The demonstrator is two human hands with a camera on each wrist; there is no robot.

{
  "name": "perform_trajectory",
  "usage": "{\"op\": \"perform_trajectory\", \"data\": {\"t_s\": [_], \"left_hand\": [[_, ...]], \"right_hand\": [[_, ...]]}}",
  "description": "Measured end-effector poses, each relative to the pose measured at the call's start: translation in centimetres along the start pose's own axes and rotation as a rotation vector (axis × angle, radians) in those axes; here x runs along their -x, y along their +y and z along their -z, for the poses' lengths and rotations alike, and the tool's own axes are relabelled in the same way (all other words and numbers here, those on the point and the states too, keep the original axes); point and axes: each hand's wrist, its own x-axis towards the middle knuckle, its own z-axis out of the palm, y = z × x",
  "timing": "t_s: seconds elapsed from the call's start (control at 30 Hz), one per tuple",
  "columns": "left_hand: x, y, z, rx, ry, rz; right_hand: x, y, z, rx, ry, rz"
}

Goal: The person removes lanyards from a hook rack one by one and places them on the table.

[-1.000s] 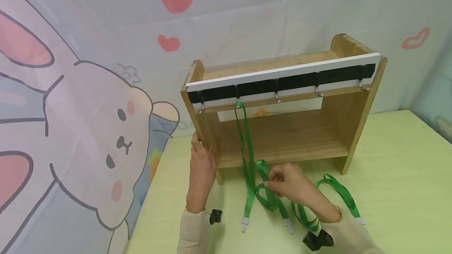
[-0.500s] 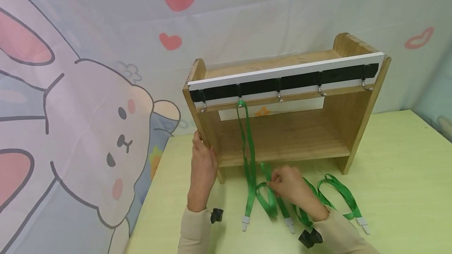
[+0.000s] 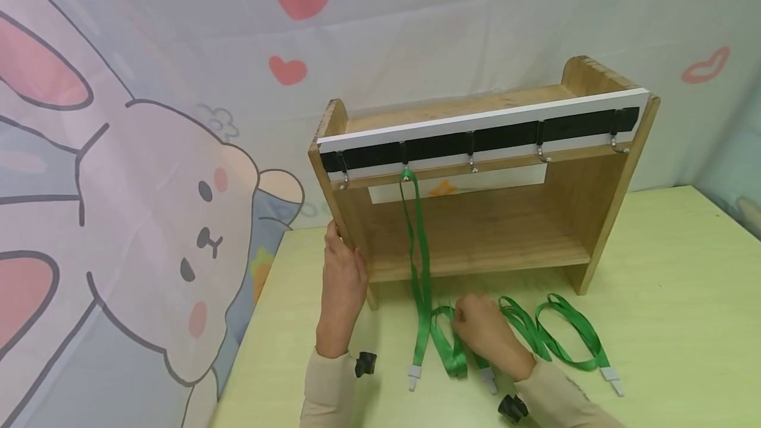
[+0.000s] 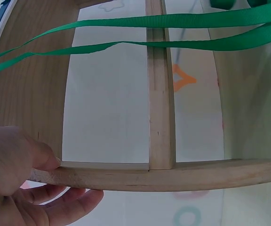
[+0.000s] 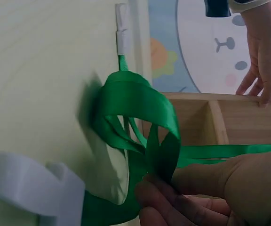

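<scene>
A green lanyard [image 3: 423,249] hangs by its loop from the second hook from the left on a small wooden shelf [image 3: 481,226]. My left hand [image 3: 343,283] grips the shelf's left side panel; in the left wrist view the thumb lies on one face of the panel [image 4: 192,175] and the fingers on the other. Low in front of the shelf, my right hand [image 3: 489,332] pinches another green lanyard [image 5: 140,101] between thumb and fingers. That lanyard's strap bends in a loop beside the hand, and its white clip [image 3: 489,380] lies toward the table's front.
More green lanyards [image 3: 579,329] lie on the pale yellow table [image 3: 672,322], right of my right hand. Several metal hooks [image 3: 542,152] line the black strip along the shelf's upper front. Behind the shelf hangs a cloth backdrop [image 3: 416,38] with cartoon prints.
My right hand has moved slightly lower with the lanyard, whose upper end has sunk toward the table. The left hand keeps its grip on the shelf.
</scene>
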Motion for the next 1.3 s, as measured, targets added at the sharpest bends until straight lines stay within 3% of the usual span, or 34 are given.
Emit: {"op": "perform_trajectory", "data": {"t_s": [0.67, 0.87, 1.1, 1.3], "left_hand": [[0.0, 0.0, 0.2, 0.007, -0.009, 0.01], [-0.1, 0.0, 0.1, 0.008, 0.001, -0.001], [-0.3, -0.1, 0.1, 0.016, 0.004, -0.003], [0.0, -0.1, -0.1, 0.025, -0.008, 0.011]], "right_hand": [[0.4, 0.1, 0.2, 0.155, -0.059, -0.048], [0.4, -0.5, 1.5, 0.206, -0.056, -0.042], [0.5, -2.0, 3.6, 0.145, -0.086, -0.072], [0.8, -2.8, 5.7, 0.107, -0.111, -0.013]]}}
